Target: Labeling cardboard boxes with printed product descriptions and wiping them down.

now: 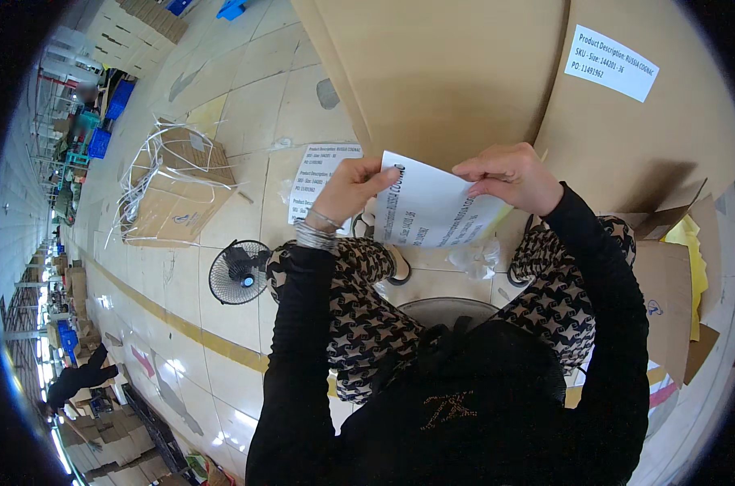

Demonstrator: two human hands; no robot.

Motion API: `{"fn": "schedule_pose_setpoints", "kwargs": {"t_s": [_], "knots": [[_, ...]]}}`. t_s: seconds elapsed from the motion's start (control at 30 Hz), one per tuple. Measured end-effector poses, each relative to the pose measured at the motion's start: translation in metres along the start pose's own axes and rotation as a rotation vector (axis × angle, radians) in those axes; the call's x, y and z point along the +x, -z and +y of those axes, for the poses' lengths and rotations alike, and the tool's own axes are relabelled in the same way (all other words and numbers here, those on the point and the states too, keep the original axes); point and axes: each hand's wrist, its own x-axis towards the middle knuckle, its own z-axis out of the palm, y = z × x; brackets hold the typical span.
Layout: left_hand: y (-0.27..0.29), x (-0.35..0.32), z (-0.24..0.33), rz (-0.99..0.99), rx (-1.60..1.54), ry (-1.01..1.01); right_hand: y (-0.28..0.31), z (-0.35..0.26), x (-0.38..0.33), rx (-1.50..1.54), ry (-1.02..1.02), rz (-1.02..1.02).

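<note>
In front of me, above my lap, a white printed label sheet (432,212) hangs between both hands. My left hand (345,194) pinches its upper left corner, thumb on the front. My right hand (509,174) has thumb and index finger closed on its upper right edge. A yellowish edge shows behind the sheet there; whether a layer is lifting I cannot tell. Another printed label sheet (307,174) lies on the floor beyond my left hand. A large brown carton (448,73) stands just ahead, with a white label (610,63) stuck on its right part.
A black fan (240,274) stands left of my knee. Further left, a carton (181,190) is draped with loose white straps. Crumpled clear plastic (476,259) lies between my feet. At right sits an open carton (659,304) with yellow material. Another person (80,379) is far left.
</note>
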Motion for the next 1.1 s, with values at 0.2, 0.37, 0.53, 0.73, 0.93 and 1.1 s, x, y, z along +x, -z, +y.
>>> {"fn": "schedule_pose_setpoints", "kwargs": {"t_s": [0.2,0.37,0.53,0.73,0.93,1.1], "knots": [[-0.020,0.007,-0.007,-0.145,-0.415,0.283,-0.006,0.000,-0.001,-0.023,0.039,-0.082],[-0.026,0.007,-0.014,-0.304,-0.435,0.379,-0.009,0.005,0.000,-0.004,0.098,-0.185],[-0.016,0.008,-0.016,-0.247,-0.388,0.341,-0.011,0.008,-0.003,0.009,0.048,-0.092],[-0.009,0.009,-0.017,-0.126,-0.387,0.286,-0.012,0.012,-0.002,-0.130,0.200,0.000],[0.004,0.008,-0.018,0.128,-0.408,0.328,-0.008,0.013,0.002,-0.266,0.308,0.176],[0.014,0.007,-0.023,0.201,-0.527,0.270,0.001,0.009,0.001,-0.320,0.336,0.175]]}}
